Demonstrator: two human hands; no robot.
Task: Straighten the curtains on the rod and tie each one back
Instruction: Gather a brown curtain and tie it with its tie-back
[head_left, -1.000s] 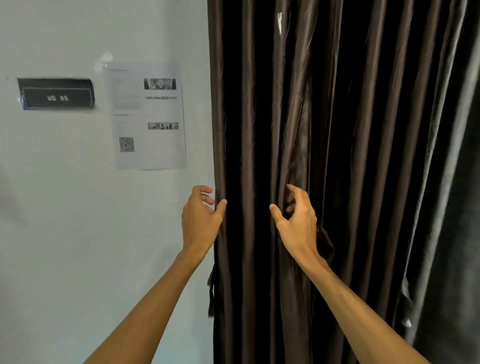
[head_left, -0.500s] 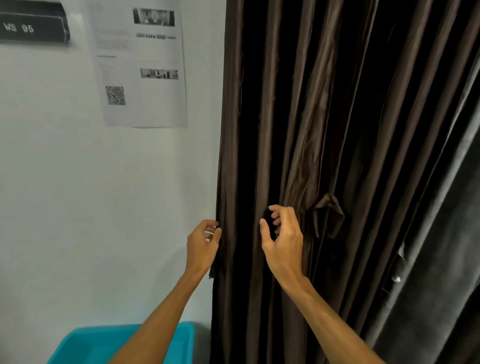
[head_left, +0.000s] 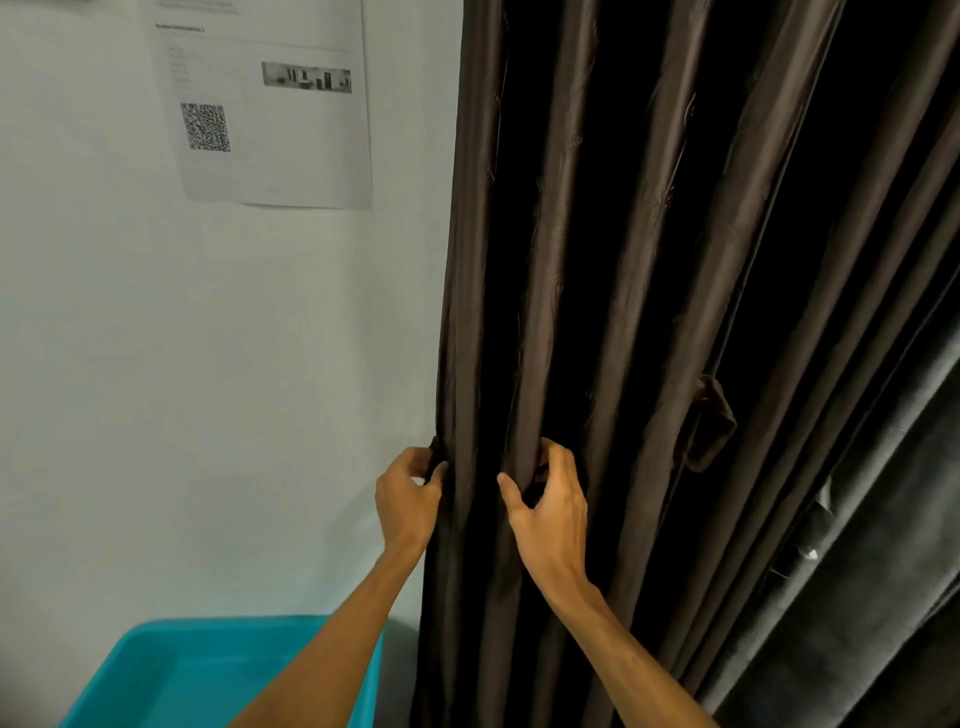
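Brown curtain (head_left: 649, 260) filled the middle and right of the view. It was dark and a bit shiny, and it hung down in long, deep folds. Faint little marks ran down some of the folds. A short loop of the same brown cloth (head_left: 714, 423) hung on the curtain, to the right of the hands and a little higher.

The left hand (head_left: 408, 499) was at the curtain's left edge. Its thumb and fingers were pinched on that edge. The right hand (head_left: 550, 514) was just beside it, one fold further in. Its fingers were curled round a fold, with the thumb on the fold's other side. The two hands were apart and at about the same height, low on the curtain.

Left of the curtain was a white wall (head_left: 182, 364). A sheet of paper (head_left: 291, 145) was stuck on it, up high and left of the curtain. The paper had a square black and white code (head_left: 205, 127) and a small grey picture (head_left: 306, 77). The lines of writing on it were too blurry to read.

A bright blue tub (head_left: 171, 675) sat low down, left of the curtain's bottom part. A grey curtain (head_left: 857, 597) hung on the brown curtain's right side, touching it.
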